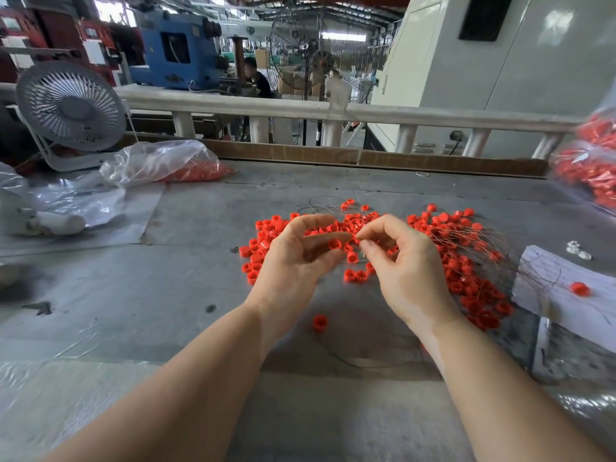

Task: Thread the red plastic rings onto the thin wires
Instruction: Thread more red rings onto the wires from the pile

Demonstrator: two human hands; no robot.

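Note:
Several red plastic rings [443, 228] lie scattered across the grey table [166, 295]. My left hand [293, 261] holds one red ring [335, 243] between thumb and fingers. My right hand [403, 265] pinches the end of a thin wire [358, 238] just right of that ring, its tip almost touching it. A bundle of thin wires [493, 243] fans out to the right over the rings. One loose ring [320, 322] lies between my wrists.
A white sheet of paper [566, 291] with a single ring on it lies at the right. Plastic bags of red rings sit at the back left [186, 168] and far right [590, 175]. A small grey fan [70, 106] stands at the left.

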